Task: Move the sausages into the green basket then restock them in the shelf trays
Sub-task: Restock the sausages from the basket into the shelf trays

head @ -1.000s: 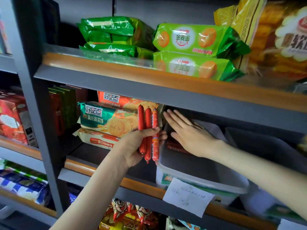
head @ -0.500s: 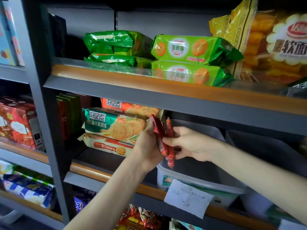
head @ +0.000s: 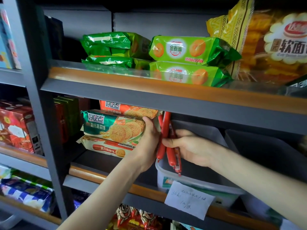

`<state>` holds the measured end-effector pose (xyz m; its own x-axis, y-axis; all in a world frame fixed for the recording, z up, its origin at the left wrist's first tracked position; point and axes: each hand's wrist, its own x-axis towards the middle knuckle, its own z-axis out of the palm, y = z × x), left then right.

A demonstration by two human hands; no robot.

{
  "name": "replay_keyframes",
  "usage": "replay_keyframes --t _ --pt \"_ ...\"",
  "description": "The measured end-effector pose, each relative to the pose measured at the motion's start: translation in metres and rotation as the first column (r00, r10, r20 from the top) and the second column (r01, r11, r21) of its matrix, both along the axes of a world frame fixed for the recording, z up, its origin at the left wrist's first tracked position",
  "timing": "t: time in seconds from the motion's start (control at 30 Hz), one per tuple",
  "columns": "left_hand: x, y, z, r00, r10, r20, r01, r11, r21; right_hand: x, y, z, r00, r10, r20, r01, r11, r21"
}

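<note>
A bunch of red sausages (head: 165, 128) stands nearly upright just above the left end of a clear plastic shelf tray (head: 207, 184) on the middle shelf. My left hand (head: 147, 141) holds the bunch from the left, its fingers hidden behind the sausages. My right hand (head: 189, 146) grips the same bunch from the right, thumb across the front. The lowest sausage tips hang over the tray's front rim. The green basket is not in view.
A handwritten paper label (head: 189, 200) hangs on the tray front. Biscuit packs (head: 113, 127) are stacked right beside my left hand. A second grey tray (head: 265, 146) stands to the right. The upper shelf rail (head: 166, 100) runs close above the sausages.
My right hand left the tray and closed round the sausages that my left hand held up. The bunch has moved right and down, over the tray's left end.
</note>
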<state>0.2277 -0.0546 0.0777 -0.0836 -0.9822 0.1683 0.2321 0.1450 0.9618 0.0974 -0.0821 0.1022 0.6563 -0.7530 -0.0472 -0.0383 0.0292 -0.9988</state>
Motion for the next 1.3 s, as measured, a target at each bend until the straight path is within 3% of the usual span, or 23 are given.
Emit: replay_keyframes --t 0.13,0.23,0.3,0.37,0.43,0.47,0.57,0.77,0.9,1.07,1.17,1.3 --pt "0.015 -0.01 -0.025 0.964 0.098 0.248 -0.075 0.992 -0.1 0.0 0.001 0.0 1.0 0.014 0.006 -0.014 1.0 -0.009" --pt "0.018 -0.019 -0.029 0.853 0.21 0.479 -0.126 0.971 -0.202 -0.008 -0.004 0.005 0.996 0.001 -0.085 -0.005 0.999 -0.039" --pt "0.024 -0.016 -0.032 0.748 0.264 0.609 -0.112 0.955 -0.277 -0.017 -0.015 0.006 0.978 -0.115 -0.175 0.088 0.984 -0.154" --pt "0.035 -0.016 -0.04 0.659 0.306 0.688 -0.042 0.927 -0.372 -0.028 -0.034 -0.001 0.873 -0.315 -0.372 0.131 0.887 -0.444" --pt "0.043 -0.02 -0.049 0.548 0.346 0.762 0.056 0.893 -0.446 -0.039 -0.055 -0.016 0.614 -0.523 -0.591 -0.086 0.7 -0.709" --pt "0.045 -0.021 -0.052 0.486 0.374 0.79 0.102 0.874 -0.476 -0.042 -0.064 -0.025 0.535 -0.56 -0.632 -0.186 0.652 -0.735" --pt "0.046 -0.024 -0.056 0.389 0.44 0.81 0.168 0.83 -0.531 -0.048 -0.081 -0.042 0.461 -0.532 -0.71 -0.284 0.67 -0.686" --pt "0.046 -0.031 -0.06 0.367 0.423 0.829 0.206 0.832 -0.516 -0.054 -0.081 -0.032 0.288 -0.566 -0.772 -0.393 0.666 -0.635" --pt "0.048 -0.036 -0.059 0.334 0.43 0.839 0.32 0.785 -0.53 -0.048 -0.073 -0.05 0.247 -0.571 -0.783 -0.468 0.637 -0.612" --pt "0.047 -0.046 -0.062 0.445 0.379 0.811 0.412 0.718 -0.561 -0.03 -0.059 -0.044 0.263 -0.679 -0.685 -0.551 0.477 -0.684" --pt "0.047 -0.047 -0.065 0.506 0.311 0.805 0.397 0.744 -0.537 -0.032 -0.059 -0.046 0.164 -0.694 -0.701 -0.706 0.414 -0.575" --pt "0.046 -0.048 -0.07 0.564 0.275 0.779 0.372 0.757 -0.537 -0.035 -0.056 -0.065 0.03 -0.507 -0.862 -0.768 0.54 -0.344"
